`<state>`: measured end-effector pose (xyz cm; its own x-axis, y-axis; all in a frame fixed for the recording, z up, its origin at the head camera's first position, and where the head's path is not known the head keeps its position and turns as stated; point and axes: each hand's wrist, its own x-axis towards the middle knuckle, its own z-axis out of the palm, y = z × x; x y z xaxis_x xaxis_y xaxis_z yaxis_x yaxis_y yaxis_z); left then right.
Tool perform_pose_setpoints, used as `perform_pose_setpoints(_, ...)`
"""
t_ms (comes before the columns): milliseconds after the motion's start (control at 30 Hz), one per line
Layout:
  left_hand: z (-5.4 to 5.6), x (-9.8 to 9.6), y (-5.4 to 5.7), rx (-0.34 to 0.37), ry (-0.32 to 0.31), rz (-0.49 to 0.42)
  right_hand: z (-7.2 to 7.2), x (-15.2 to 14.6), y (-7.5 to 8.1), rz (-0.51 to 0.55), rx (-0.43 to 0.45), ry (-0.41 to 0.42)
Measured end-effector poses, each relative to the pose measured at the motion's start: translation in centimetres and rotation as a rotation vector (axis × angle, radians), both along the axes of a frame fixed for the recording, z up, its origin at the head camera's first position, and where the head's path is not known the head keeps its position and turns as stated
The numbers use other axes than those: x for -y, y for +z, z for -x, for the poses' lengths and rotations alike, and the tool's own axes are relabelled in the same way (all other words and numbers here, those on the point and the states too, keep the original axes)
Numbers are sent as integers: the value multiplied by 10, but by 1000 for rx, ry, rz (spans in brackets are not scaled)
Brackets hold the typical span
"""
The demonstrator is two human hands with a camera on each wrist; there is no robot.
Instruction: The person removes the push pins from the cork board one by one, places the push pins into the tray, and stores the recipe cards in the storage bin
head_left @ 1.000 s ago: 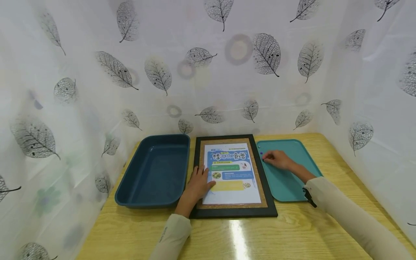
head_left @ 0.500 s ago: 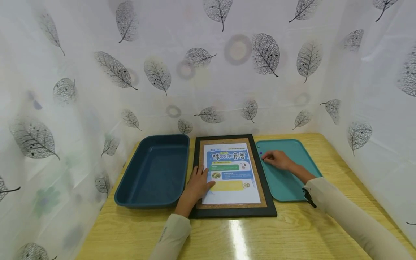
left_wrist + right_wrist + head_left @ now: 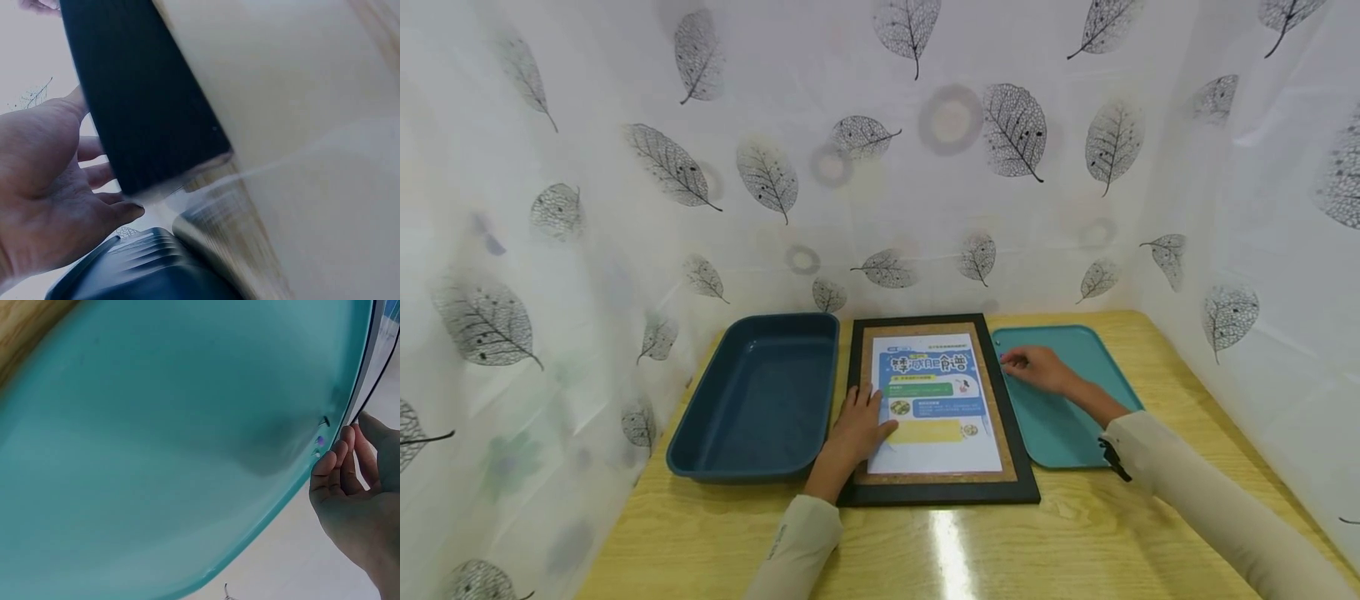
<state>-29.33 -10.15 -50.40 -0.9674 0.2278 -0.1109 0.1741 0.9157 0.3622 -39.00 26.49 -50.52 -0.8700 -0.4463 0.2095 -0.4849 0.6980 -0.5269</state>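
Note:
A black-framed corkboard (image 3: 1028,487) lies on the table, bearing a printed Chinese poster (image 3: 936,457). Across its left side rests my left hand (image 3: 855,423), fingers extended and the thumb on the paper. Beside the board is a turquoise tray (image 3: 1067,433). My right hand (image 3: 1037,368) is at the tray's left edge, thumb and fingertips brought together; whether they pinch something I cannot tell. In the right wrist view, a black pushpin (image 3: 325,422), a purple pushpin (image 3: 320,440) and a clear pushpin (image 3: 317,454) sit along the tray's edge near those fingertips.
A deep dark-blue basin (image 3: 760,408) stands left of the board, close to its frame. All of these sit on a light wooden table (image 3: 895,550). A white leaf-patterned curtain (image 3: 887,208) surrounds the table at the back and sides.
My right fingertips have shifted slightly left and away from me, toward the board's frame, and now cover the purple pushpin's spot in the head view. My left hand stays on the board.

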Motion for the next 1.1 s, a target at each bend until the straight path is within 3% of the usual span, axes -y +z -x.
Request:
perform_pose_setpoints(367,0,-2,-3,1,-1,-1,-4,13,0,-24,35,45)
perform_pose_setpoints(667,0,-1,-1,15,16,-13,-9,23,-9,-5,33,94)
perform_pose_setpoints(1100,-1,2,-4,-34,36,-106,-13,32,-9,15,91,23)
